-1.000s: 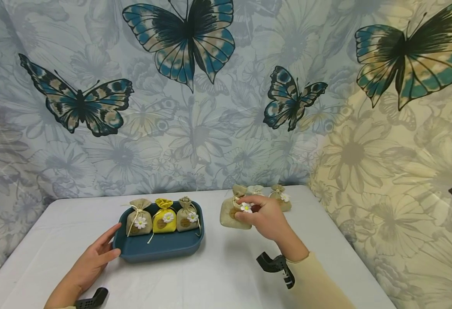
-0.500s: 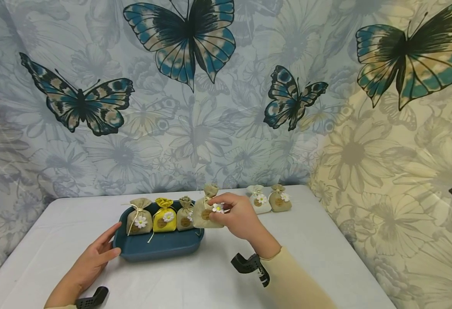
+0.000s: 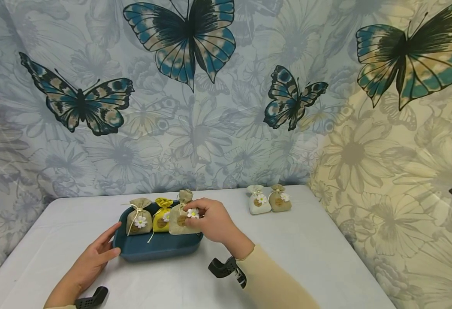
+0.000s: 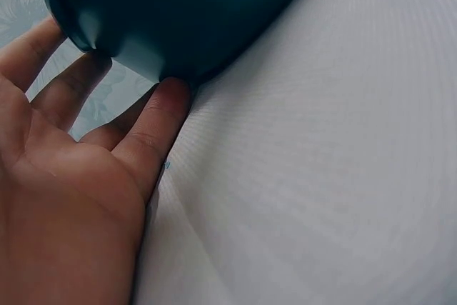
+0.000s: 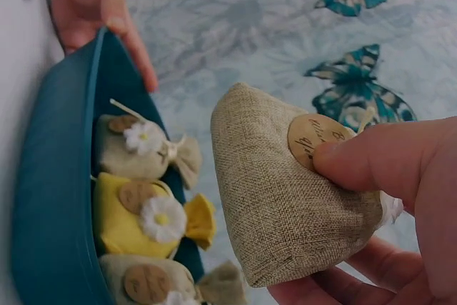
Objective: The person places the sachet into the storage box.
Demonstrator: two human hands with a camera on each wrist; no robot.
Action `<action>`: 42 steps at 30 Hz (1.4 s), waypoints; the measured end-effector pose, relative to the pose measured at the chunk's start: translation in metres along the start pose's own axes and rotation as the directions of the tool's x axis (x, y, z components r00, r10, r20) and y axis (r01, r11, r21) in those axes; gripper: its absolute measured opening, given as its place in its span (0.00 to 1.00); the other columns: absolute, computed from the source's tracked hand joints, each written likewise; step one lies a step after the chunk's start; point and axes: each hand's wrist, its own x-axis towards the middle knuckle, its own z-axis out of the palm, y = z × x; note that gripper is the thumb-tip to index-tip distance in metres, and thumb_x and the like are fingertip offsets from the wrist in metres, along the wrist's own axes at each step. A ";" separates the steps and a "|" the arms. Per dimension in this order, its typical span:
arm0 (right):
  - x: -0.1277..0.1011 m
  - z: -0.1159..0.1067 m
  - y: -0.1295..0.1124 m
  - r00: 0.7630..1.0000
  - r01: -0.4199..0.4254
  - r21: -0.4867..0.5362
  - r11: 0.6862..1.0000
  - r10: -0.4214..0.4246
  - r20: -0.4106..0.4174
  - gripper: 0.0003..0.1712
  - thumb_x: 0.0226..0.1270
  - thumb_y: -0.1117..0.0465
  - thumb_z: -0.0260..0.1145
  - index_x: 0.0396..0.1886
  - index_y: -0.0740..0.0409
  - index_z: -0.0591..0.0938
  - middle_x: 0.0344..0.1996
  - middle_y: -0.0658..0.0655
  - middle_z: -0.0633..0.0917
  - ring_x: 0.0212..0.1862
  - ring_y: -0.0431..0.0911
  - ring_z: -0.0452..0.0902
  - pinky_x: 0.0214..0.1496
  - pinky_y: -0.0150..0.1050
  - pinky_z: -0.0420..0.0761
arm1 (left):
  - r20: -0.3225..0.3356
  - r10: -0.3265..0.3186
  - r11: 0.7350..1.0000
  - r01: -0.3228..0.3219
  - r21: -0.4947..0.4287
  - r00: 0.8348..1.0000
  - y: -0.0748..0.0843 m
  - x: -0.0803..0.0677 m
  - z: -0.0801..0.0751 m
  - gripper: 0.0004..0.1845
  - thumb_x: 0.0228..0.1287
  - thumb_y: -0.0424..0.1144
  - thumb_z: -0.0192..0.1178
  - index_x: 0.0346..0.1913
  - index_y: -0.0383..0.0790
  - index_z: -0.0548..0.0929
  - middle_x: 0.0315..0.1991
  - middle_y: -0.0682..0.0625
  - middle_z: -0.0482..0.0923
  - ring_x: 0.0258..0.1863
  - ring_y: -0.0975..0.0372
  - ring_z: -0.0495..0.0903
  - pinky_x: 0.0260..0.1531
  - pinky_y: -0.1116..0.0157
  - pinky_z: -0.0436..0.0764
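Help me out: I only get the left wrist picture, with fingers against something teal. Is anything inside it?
Observer: Yes, the tray holds a yellow sack between two beige sacks.
Operator: How sweet! And what's happening over on the right side?
Observer: The right hand grips another beige sack.
Operator: Are there any more, further off?
Observer: Yes, a white sack and a tan sack stand side by side on the table.
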 end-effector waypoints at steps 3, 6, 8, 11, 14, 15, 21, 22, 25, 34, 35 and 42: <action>0.005 0.010 -0.003 1.000 0.002 0.006 1.000 -0.002 0.019 0.13 0.61 0.60 0.75 0.45 0.44 0.89 0.44 0.41 0.82 0.31 0.43 0.71 0.28 0.36 0.72 | 0.006 0.005 1.000 -0.005 -0.006 1.000 0.000 0.000 0.000 0.43 0.74 0.33 0.58 0.81 0.43 0.43 0.78 0.37 0.25 0.74 0.38 0.27 0.65 0.36 0.40; 0.010 0.022 -0.007 0.999 -0.016 0.010 1.000 0.016 0.042 0.13 0.60 0.61 0.75 0.44 0.44 0.89 0.44 0.40 0.82 0.31 0.41 0.71 0.26 0.34 0.73 | 0.015 0.011 1.000 -0.011 -0.008 1.000 -0.001 0.000 0.000 0.42 0.74 0.33 0.57 0.81 0.42 0.43 0.78 0.36 0.25 0.74 0.37 0.27 0.64 0.35 0.40; 0.014 0.031 -0.008 0.998 -0.030 0.004 1.000 0.030 0.059 0.13 0.60 0.61 0.75 0.44 0.43 0.89 0.42 0.39 0.81 0.29 0.40 0.70 0.25 0.34 0.71 | 0.018 0.016 1.000 -0.016 -0.006 1.000 -0.001 0.000 0.000 0.42 0.74 0.33 0.57 0.81 0.42 0.43 0.78 0.36 0.26 0.73 0.36 0.27 0.64 0.35 0.41; 0.019 0.049 -0.008 0.996 -0.040 -0.006 0.999 0.040 0.078 0.13 0.61 0.61 0.76 0.44 0.41 0.89 0.43 0.38 0.81 0.27 0.39 0.68 0.22 0.34 0.69 | 0.018 0.017 1.000 -0.017 -0.002 1.000 0.000 -0.001 0.000 0.42 0.74 0.33 0.57 0.81 0.42 0.43 0.78 0.35 0.26 0.73 0.35 0.28 0.64 0.35 0.41; 0.025 0.066 -0.008 0.995 -0.042 -0.016 0.999 0.043 0.087 0.13 0.60 0.60 0.76 0.44 0.42 0.89 0.44 0.37 0.81 0.25 0.38 0.68 0.21 0.33 0.69 | 0.014 0.015 1.000 -0.015 0.001 1.000 0.001 -0.001 0.000 0.42 0.74 0.33 0.57 0.81 0.41 0.43 0.78 0.35 0.26 0.73 0.35 0.29 0.64 0.35 0.41; 0.026 0.071 -0.008 0.995 -0.041 -0.022 0.999 0.043 0.087 0.13 0.60 0.61 0.76 0.44 0.42 0.89 0.44 0.37 0.81 0.25 0.38 0.68 0.22 0.32 0.70 | 0.013 0.013 1.000 -0.013 0.002 1.000 0.001 -0.001 0.001 0.42 0.74 0.33 0.57 0.81 0.41 0.43 0.78 0.35 0.26 0.73 0.35 0.29 0.64 0.36 0.41; 0.034 0.093 -0.010 0.992 -0.046 -0.110 0.993 0.059 0.113 0.14 0.59 0.58 0.77 0.46 0.41 0.88 0.31 0.39 0.79 0.26 0.36 0.69 0.24 0.31 0.71 | 0.014 0.017 1.000 -0.017 0.007 1.000 0.002 -0.002 0.001 0.42 0.74 0.33 0.57 0.80 0.40 0.43 0.78 0.35 0.27 0.74 0.36 0.29 0.64 0.37 0.41; 0.036 0.095 -0.010 0.991 -0.044 -0.126 0.991 0.060 0.118 0.15 0.59 0.58 0.77 0.46 0.41 0.88 0.28 0.40 0.78 0.26 0.37 0.69 0.25 0.31 0.71 | 0.015 0.019 1.000 -0.019 0.009 1.000 0.002 -0.002 0.001 0.42 0.74 0.33 0.57 0.80 0.40 0.43 0.78 0.35 0.28 0.74 0.37 0.30 0.64 0.38 0.41; 0.041 0.101 -0.009 0.990 -0.034 -0.166 0.986 0.056 0.128 0.16 0.58 0.57 0.78 0.46 0.40 0.88 0.30 0.38 0.80 0.27 0.36 0.70 0.28 0.30 0.73 | 0.021 0.022 1.000 -0.023 0.010 1.000 0.002 -0.002 0.001 0.41 0.74 0.33 0.56 0.80 0.40 0.44 0.78 0.35 0.28 0.74 0.37 0.30 0.64 0.39 0.42; 0.054 0.112 -0.005 0.955 0.054 -0.217 0.975 0.013 0.297 0.26 0.58 0.55 0.78 0.57 0.39 0.85 0.52 0.36 0.82 0.53 0.32 0.76 0.50 0.27 0.75 | 0.034 0.022 1.000 -0.021 -0.015 0.999 0.001 -0.003 -0.001 0.41 0.75 0.33 0.56 0.81 0.42 0.43 0.78 0.35 0.26 0.74 0.38 0.27 0.64 0.36 0.39; 0.055 0.112 -0.004 0.940 0.061 -0.211 0.976 0.015 0.342 0.29 0.58 0.56 0.78 0.61 0.40 0.83 0.55 0.36 0.80 0.55 0.32 0.75 0.51 0.28 0.75 | 0.036 0.023 1.000 -0.022 -0.022 0.999 0.000 -0.003 -0.001 0.41 0.75 0.33 0.56 0.81 0.43 0.43 0.78 0.35 0.25 0.74 0.38 0.26 0.64 0.36 0.39; 0.056 0.112 0.003 0.878 0.019 -0.133 0.991 0.047 0.476 0.39 0.58 0.59 0.78 0.70 0.41 0.76 0.62 0.36 0.76 0.61 0.33 0.70 0.58 0.30 0.72 | 0.043 0.029 0.999 -0.027 -0.042 0.999 0.000 -0.004 -0.001 0.41 0.74 0.31 0.56 0.81 0.44 0.43 0.78 0.35 0.24 0.73 0.38 0.24 0.64 0.34 0.37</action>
